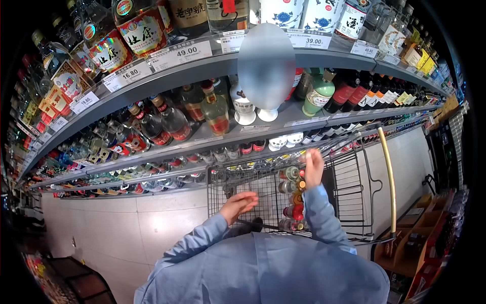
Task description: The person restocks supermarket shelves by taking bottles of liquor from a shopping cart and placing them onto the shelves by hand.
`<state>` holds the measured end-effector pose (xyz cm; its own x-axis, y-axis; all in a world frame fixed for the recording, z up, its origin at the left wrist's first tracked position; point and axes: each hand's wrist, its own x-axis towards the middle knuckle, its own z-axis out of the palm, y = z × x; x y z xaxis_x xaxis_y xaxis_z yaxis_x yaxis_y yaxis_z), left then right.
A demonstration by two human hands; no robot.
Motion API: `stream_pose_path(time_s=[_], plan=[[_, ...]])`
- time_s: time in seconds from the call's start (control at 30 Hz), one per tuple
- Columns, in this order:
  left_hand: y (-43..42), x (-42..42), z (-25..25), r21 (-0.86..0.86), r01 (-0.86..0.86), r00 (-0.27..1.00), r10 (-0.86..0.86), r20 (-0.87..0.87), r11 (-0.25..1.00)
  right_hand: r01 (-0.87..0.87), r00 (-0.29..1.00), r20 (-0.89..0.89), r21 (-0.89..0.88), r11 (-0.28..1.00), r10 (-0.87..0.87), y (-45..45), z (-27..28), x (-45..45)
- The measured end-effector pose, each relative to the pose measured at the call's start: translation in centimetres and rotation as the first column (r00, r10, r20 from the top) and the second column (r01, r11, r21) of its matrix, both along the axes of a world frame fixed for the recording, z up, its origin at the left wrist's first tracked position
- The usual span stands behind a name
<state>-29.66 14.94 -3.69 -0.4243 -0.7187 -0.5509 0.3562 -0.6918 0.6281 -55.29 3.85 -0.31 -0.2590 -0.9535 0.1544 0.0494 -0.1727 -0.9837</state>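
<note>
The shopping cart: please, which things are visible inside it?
Inside the shopping cart, a row of bottles can be seen, some with red labels or caps. Whatever is under the bottles is covered by them, so I cannot tell.

Pale blue long-sleeved top (pixel 263 268); vertical seam down back; creased sleeves (pixel 331 218).

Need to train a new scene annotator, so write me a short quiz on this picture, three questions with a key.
1. Which is nearer the bottles in the cart: the left hand or the right hand?
2. True or false: the cart's handle is yellow.
3. Fill in: the large price tag just right of the 16.80 tag reads ___.

Key: 1. right hand; 2. true; 3. 49.00
</note>
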Motion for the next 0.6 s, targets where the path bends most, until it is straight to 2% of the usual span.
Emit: stream_pose_path(time_s=[0.03,0.07,0.1,0.13,0.17,0.23,0.3,0.33,0.37,0.43,0.47,0.53,0.6], plan=[[2.2,1.3,-2.8,0.043,-0.093,0.994,0.09,0.056,0.995,-0.082,0.981,-0.172,0.049,0.995,0.089,3.3,-2.8,-1.6],[4.3,2.6,-5.1,0.101,-0.166,0.982,0.156,0.108,0.981,-0.109,0.965,-0.219,0.171,0.979,0.146,6.8,-5.2,-2.9],[5.8,3.5,-6.3,0.128,-0.192,0.968,0.166,0.188,0.973,-0.096,0.904,-0.379,0.269,0.958,0.197,10.0,-8.5,-4.8],[7.0,4.3,-7.7,0.129,-0.229,0.969,0.212,0.128,0.965,-0.043,0.766,-0.607,0.28,0.959,0.211,12.9,-9.3,-5.6],[7.9,4.8,-8.5,0.127,-0.264,0.964,0.257,0.069,0.956,-0.086,0.679,-0.649,0.395,0.915,0.344,15.3,-10.8,-7.0],[8.0,4.3,-6.9,0.14,-0.287,0.934,0.245,0.26,0.948,-0.132,0.391,-0.827,0.384,0.914,0.404,19.0,-12.5,-8.6],[7.2,4.0,-8.4,0.087,-0.221,0.953,0.197,0.229,0.971,-0.204,0.261,-0.833,0.446,0.871,0.488,20.9,-13.7,-9.1],[6.7,2.9,-7.3,0.081,-0.254,0.945,0.229,0.233,0.964,-0.234,0.191,-0.833,0.475,0.848,0.52,21.5,-13.9,-9.0],[6.0,2.3,-7.1,0.001,-0.202,0.963,0.199,0.181,0.979,-0.221,0.205,-0.812,0.506,0.834,0.547,21.8,-14.1,-8.7],[5.0,0.7,-5.9,-0.08,-0.134,0.972,0.146,0.183,0.988,-0.195,0.236,-0.767,0.564,0.802,0.597,21.6,-13.7,-7.3],[5.0,0.2,-5.3,-0.122,-0.1,0.981,0.118,0.155,0.988,-0.12,0.246,-0.732,0.627,0.769,0.635,21.3,-13.3,-6.4],[5.1,-0.2,-5.1,-0.185,-0.061,0.992,0.08,0.096,0.981,-0.088,0.263,-0.786,0.558,0.825,0.56,21.5,-10.8,-4.2],[5.8,0.8,-6.1,-0.156,-0.013,0.996,0.028,0.09,0.988,-0.057,0.233,-0.828,0.511,0.857,0.509,22.1,-9.6,-2.9]])
